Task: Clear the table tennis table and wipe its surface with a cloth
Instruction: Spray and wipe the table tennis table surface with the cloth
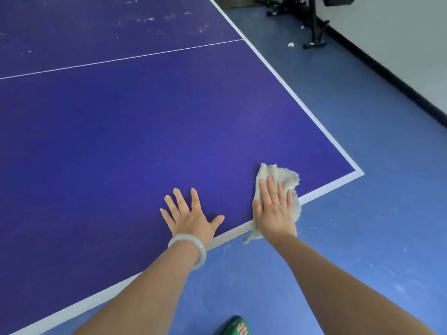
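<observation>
The blue tabletop [121, 141] carries both hands near its white front edge. The right hand [273, 209] lies flat with straight fingers, pressing a pale cloth [285, 176] close to the tabletop corner. The left hand [191, 216], fingers spread wide, rests flat on the tabletop, beside the cloth but apart from it.

Floor [350, 238] — blue, smooth, scuffed with pale marks; fills the frame from 1 o'clock round to 6 o'clock.

Wall [399, 44] — plain, light grey, at 2 o'clock, with a black skirting board [387, 76] along its foot where it meets the floor.

Black metal frame [314, 22] — at 1 o'clock, upright post on a flat foot, standing on the floor near the wall; the upper part is cut off by the frame edge.

Paper scrap [291, 44] — white, crumpled, on the floor just beside the frame's foot.

Sandal [233, 323] — green, at 6 o'clock, toes showing.

Bangle [191, 250] — pale, translucent, at 7 o'clock.
</observation>
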A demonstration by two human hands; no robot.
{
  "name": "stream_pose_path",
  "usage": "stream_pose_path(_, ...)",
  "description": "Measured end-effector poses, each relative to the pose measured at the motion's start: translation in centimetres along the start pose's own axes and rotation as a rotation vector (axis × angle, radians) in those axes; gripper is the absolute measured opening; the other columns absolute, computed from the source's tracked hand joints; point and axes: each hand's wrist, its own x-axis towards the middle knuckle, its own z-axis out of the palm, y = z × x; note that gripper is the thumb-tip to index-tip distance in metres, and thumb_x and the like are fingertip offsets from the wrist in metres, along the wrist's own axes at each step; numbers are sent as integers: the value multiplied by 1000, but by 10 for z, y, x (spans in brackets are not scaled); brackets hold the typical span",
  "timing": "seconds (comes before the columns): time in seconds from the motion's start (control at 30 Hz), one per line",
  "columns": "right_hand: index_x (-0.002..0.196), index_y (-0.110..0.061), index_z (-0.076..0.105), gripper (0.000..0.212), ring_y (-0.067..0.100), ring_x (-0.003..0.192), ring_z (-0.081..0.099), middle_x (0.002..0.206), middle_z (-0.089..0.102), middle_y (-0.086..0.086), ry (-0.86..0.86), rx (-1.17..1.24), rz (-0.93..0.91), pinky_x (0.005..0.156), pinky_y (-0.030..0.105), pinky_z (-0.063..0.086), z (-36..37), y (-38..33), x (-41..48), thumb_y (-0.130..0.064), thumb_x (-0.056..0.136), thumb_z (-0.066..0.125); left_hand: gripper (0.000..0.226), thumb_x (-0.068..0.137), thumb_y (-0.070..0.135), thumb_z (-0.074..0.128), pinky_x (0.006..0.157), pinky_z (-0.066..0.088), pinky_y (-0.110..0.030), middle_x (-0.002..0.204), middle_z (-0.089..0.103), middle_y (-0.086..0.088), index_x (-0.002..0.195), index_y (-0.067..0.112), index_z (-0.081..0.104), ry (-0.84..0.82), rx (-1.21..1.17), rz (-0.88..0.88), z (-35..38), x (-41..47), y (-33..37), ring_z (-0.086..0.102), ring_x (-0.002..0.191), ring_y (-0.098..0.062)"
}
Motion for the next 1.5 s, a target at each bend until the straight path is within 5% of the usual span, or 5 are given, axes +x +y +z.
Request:
stream_pose_path(0.17, 157, -20, 12, 67, 25, 152, -1, 166, 5, 0, 70, 135, 313, 120, 45, -15, -6, 21, 11, -45, 95, 9, 141, 56, 99, 43, 114, -10, -64, 152, -40, -19, 145, 24, -36, -64, -40, -155, 6, 13, 26, -33, 141, -45)
stream_pose_path(0.4, 155, -21, 28, 59, 24, 152, 11, 163, 20, -1, 31, 74, -188, 121, 50, 3, -9, 49, -1, -43, 100, 28, 140, 54, 100, 38, 114, -11, -64, 149, -44, -18, 141, 24, -42, -81, -29, -182, 6, 13, 28, -35, 140, -44)
stream_pose_path(0.87, 158, -29, 7, 58, 21, 150, -19, 165, -7, -9, 74, 404, 480, 111, 42, 33, -28, 42, 33, -39, 105, 28, 139, 54, 100, 40, 115, -11, -62, 149, -45, -17, 134, 25, -47, -106, -18, -198, 3, 12, 31, -36, 139, -43)
stream_pose_path(1.17, 136, -20, 47, 38, 30, 130, 32, 146, 34, 5, -71, 266, 279, 99, 34, 27, -49, 61, 16, -22, 98, 44, 140, 56, 98, 42, 115, -9, -63, 151, -42, -19, 137, 24, -44, -99, -9, -196, -2, 10, 33, -32, 141, -44)
stream_pose_path(1.5, 109, -17, 63, 24, 23, 103, 52, 94, 46, -3, -228, 422, 333, 73, 32, 41, -87, 99, 13, -34, 100, 48, 82, 92, 57, 56, 119, 21, -47, 161, 9, -16, 153, 14, 24, -12, -32, -49, -24, 11, 70, 8, 149, -38)
